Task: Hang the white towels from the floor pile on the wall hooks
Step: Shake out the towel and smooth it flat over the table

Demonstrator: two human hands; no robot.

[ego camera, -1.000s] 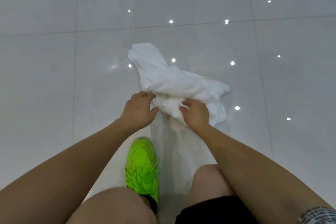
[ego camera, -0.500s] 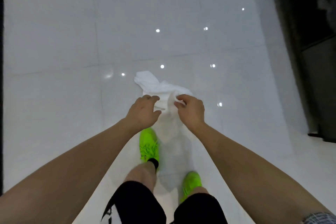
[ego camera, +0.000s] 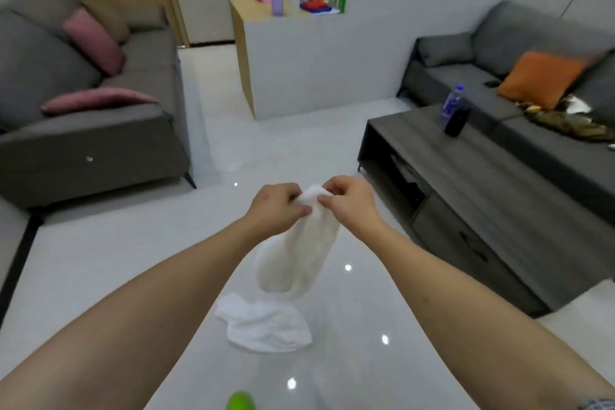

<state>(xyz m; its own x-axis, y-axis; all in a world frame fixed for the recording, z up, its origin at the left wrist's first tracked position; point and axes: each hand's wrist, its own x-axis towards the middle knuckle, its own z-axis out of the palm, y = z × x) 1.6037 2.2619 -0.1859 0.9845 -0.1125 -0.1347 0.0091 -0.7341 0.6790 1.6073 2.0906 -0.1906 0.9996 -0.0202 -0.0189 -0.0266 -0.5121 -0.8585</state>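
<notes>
A white towel (ego camera: pixel 301 253) hangs in the air in front of me, held by its top edge. My left hand (ego camera: pixel 278 206) pinches that edge on the left and my right hand (ego camera: pixel 347 201) pinches it on the right, the two hands almost touching. Below the hanging towel, a crumpled white towel pile (ego camera: pixel 264 324) lies on the glossy white floor. No wall hooks are in view.
A dark grey coffee table (ego camera: pixel 499 183) with a bottle (ego camera: pixel 451 105) stands to the right, a grey sofa (ego camera: pixel 519 76) behind it. Another grey sofa (ego camera: pixel 83 130) with pink cushions is at the left. A white partition (ego camera: pixel 349 60) stands ahead. My green shoe (ego camera: pixel 241 401) shows at the bottom.
I have stood up from the floor and lifted one towel clear of the pile with both hands. The view rose from the floor to the room.
</notes>
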